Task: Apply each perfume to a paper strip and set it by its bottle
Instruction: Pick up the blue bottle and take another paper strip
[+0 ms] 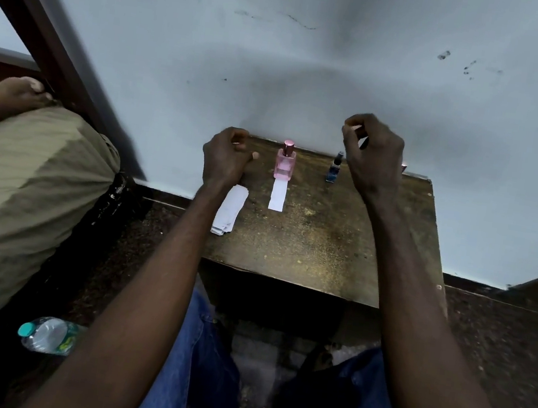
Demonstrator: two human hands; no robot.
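The pink bottle [285,161] between the hands has its paper strip [277,195], so the blue bottle [334,166] just left of the right hand [372,156], curled on I cannot tell what, seems next, and the slack, empty left hand [227,158] should draw from the stack of strips [230,210] at its wrist.

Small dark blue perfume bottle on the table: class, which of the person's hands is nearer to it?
Right. The right hand hangs raised just right of the small dark blue perfume bottle; the left hand is further left, beyond the pink glass perfume bottle.
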